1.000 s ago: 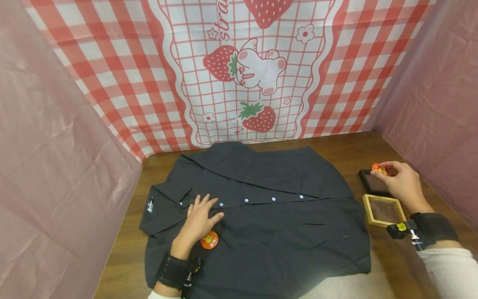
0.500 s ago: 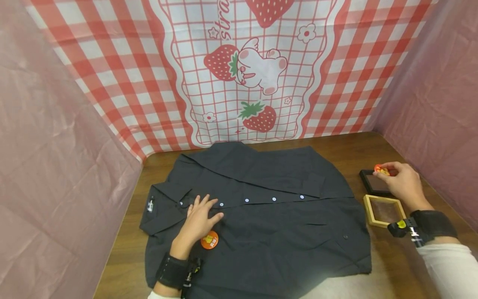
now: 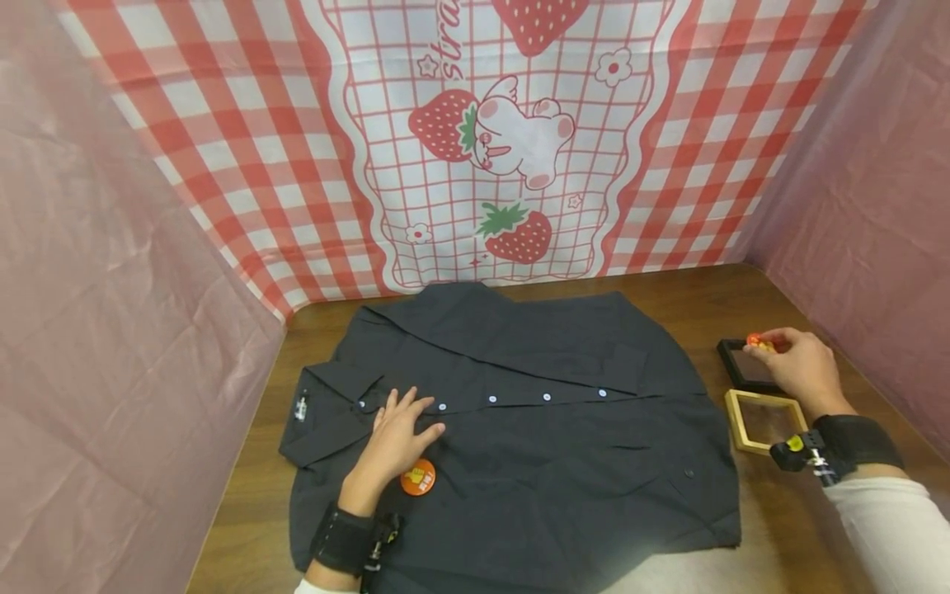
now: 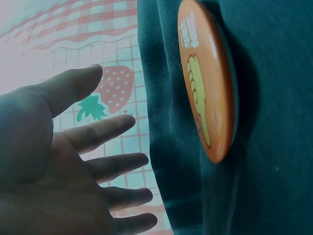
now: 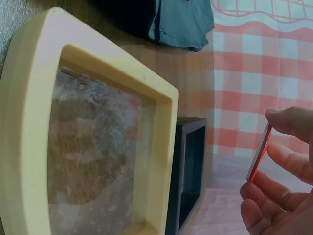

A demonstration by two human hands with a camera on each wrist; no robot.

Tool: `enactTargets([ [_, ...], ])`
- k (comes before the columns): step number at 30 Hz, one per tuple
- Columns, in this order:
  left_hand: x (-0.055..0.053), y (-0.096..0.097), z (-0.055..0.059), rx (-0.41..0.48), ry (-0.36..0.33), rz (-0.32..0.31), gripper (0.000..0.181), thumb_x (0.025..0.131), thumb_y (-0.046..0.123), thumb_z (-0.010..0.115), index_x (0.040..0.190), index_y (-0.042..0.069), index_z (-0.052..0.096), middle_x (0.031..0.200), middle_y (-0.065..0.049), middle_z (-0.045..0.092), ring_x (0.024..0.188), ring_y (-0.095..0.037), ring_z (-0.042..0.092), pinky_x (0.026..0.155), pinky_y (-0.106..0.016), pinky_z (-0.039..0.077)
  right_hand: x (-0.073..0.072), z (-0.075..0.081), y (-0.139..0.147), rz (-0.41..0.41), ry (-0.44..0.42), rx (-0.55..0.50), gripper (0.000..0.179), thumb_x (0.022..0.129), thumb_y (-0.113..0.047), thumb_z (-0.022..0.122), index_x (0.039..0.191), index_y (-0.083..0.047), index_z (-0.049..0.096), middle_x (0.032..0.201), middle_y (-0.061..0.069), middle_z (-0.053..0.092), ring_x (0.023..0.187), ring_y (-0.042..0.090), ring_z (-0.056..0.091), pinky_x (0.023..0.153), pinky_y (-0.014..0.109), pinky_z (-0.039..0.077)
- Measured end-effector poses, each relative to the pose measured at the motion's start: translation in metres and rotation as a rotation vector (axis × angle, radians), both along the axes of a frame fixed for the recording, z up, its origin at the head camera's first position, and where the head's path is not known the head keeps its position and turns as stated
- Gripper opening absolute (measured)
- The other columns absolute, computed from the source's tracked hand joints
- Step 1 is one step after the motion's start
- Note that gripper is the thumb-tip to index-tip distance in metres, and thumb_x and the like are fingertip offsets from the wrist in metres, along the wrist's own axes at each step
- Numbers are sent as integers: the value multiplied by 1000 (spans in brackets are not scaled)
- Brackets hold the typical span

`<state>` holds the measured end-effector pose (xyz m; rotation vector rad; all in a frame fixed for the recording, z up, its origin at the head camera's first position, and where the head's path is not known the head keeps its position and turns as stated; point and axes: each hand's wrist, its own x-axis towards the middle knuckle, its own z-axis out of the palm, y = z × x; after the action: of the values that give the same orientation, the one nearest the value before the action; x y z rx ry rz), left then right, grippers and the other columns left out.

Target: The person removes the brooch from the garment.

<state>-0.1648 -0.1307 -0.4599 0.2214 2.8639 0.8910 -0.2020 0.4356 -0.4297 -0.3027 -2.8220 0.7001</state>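
Observation:
A dark button-up shirt lies spread on the table, its collar at the left. My left hand is over its button placket with fingers spread and holds nothing; the left wrist view shows these fingertips apart from the cloth. By the left wrist an orange round badge with a yellow thumbs-up sits on the shirt front, seen close up as a tilted badge. At the right, my right hand pinches a second round red-orange badge above a black tray. Edge-on, this badge looks thin.
A yellow-rimmed tray with a brownish inside stands just in front of the black one, close to the shirt's hem. Wooden tabletop shows around the shirt. Checkered cloth closes off the back, pink curtains the sides.
My right hand has lowered slightly, and the badge in its fingers has turned, showing less of its face. The left hand stays in place. The view has shifted a little.

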Motion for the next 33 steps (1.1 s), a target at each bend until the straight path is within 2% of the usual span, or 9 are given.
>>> enactTargets([
  [11, 1, -3, -1, 13, -10, 9, 51, 92, 33, 66, 137, 10, 56, 156, -20, 34, 149, -45, 13, 116, -65, 15, -6, -5, 3, 10, -52, 22, 49, 93, -36, 63, 112, 9, 61, 104, 34, 62, 87, 47, 58, 61, 40, 40],
  [21, 0, -6, 0, 12, 0, 10, 50, 92, 33, 66, 136, 10, 57, 155, -21, 35, 148, -46, 14, 116, -66, 16, -10, -10, 6, 44, -157, 44, 52, 92, -39, 63, 111, 9, 60, 104, 36, 62, 90, 53, 56, 68, 52, 44],
  [27, 0, -8, 0, 16, 1, 9, 49, 92, 32, 65, 135, 10, 57, 154, -21, 36, 148, -46, 15, 115, -66, 17, -10, -15, 6, 58, -173, 66, 52, 94, -38, 62, 110, 11, 61, 107, 38, 60, 92, 58, 54, 72, 57, 44],
  [33, -1, -9, -2, 23, 4, -1, 49, 93, 32, 65, 136, 10, 57, 154, -22, 36, 148, -46, 15, 115, -66, 17, -8, -21, 9, 38, -201, 68, 51, 94, -37, 61, 109, 11, 60, 111, 39, 59, 95, 60, 52, 75, 60, 44],
])
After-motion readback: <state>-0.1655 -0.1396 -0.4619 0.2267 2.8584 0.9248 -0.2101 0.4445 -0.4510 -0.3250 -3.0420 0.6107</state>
